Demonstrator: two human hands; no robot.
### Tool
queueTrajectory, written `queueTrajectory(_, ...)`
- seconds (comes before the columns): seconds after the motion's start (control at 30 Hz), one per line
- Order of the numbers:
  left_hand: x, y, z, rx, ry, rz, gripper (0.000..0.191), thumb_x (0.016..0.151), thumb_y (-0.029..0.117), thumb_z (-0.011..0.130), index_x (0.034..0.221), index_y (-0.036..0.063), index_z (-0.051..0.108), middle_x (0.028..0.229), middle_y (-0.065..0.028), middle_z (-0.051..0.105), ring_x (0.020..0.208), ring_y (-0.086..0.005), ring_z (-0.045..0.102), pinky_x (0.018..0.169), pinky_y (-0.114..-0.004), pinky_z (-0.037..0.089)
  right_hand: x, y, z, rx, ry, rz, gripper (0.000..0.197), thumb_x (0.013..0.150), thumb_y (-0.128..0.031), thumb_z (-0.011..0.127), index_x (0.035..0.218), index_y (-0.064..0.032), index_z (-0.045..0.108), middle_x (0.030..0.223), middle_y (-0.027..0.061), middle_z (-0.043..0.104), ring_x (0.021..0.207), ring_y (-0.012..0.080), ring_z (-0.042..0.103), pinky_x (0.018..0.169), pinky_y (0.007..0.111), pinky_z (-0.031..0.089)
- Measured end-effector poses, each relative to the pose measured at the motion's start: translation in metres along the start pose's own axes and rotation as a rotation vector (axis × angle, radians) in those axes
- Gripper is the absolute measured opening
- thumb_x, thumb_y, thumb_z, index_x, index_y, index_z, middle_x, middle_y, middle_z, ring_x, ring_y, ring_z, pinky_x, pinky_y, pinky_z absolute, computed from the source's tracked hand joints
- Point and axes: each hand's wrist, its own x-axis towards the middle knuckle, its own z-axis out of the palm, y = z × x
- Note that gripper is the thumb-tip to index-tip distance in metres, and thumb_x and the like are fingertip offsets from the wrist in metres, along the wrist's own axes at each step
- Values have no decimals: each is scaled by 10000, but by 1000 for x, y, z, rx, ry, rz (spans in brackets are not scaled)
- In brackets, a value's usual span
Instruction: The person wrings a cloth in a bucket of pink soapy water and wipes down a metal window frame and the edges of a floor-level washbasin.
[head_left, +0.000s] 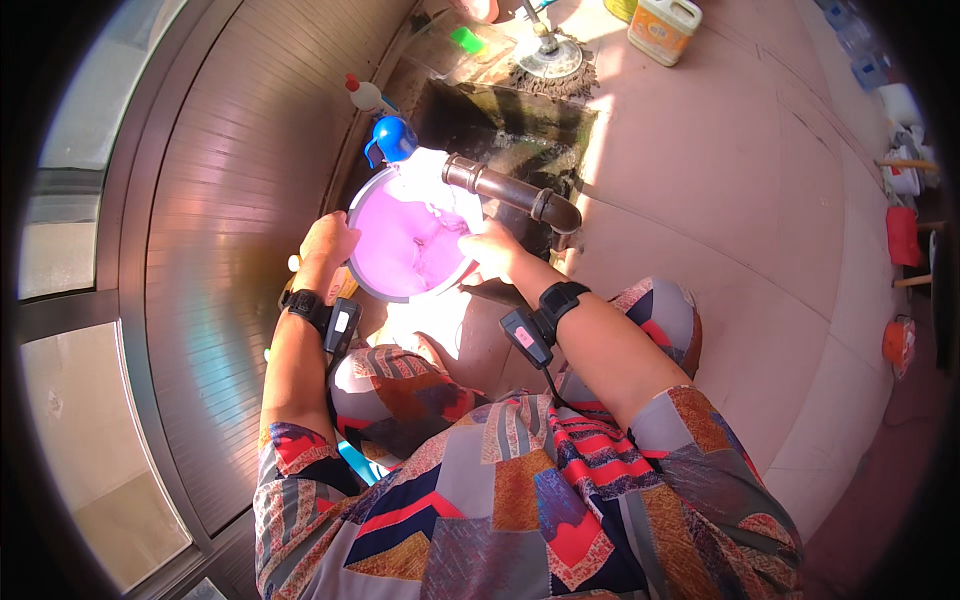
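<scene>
Between my hands is a round basin (390, 247) with a grey rim and a pink inside, lit by strong sun. My left hand (330, 236) grips its left rim, and my right hand (491, 247) grips the right rim. Some liquid or a wet sheen seems to lie in the basin; glare hides the detail. Just beyond its far rim stands a blue-topped container (394, 139), its lower part washed out by light. A dark elbowed pipe (510, 189) reaches over the sunken drain pit (517, 139) at the basin's right.
A mop head (550, 58) lies at the pit's far edge, near a clear tray (442, 46) holding something green. A white bottle with a red cap (365, 95) stands by the ribbed wall panel (225, 247). An orange-labelled jug (664, 30) is on the tiled floor (720, 165).
</scene>
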Motion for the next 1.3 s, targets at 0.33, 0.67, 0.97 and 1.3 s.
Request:
queueTrajectory(0.33,-21,4,-20,81,-89,35,313,744,172,609,965,-33,693,910,-256,673,908,-367,677,776,-407,534,-22,-37,4,-175,118,141,643,791,-68,507,1393,35,308,1086,238,625,851,318,698,594,370,606)
queueTrajectory(0.67,-39,35,-56,274,-156,-32,442,727,394,734,977,30,723,918,-151,715,896,-295,698,770,-383,540,-36,-42,9,-857,127,-196,765,793,-66,542,1455,-25,160,1173,220,605,1131,364,575,944,438,476)
queueTrajectory(0.97,-19,26,-29,266,214,79,350,761,379,703,935,75,711,938,-148,699,902,-329,672,770,-414,536,-48,-53,18,-784,146,-217,619,804,-42,500,1402,-76,344,1126,207,633,1076,362,605,933,437,481)
queueTrajectory(1.3,-19,22,-19,160,382,157,319,761,351,702,906,71,663,911,-137,680,876,-322,661,758,-423,530,-32,-42,15,-706,190,-250,525,792,-19,510,1314,-24,454,1252,243,558,1171,378,545,972,453,462)
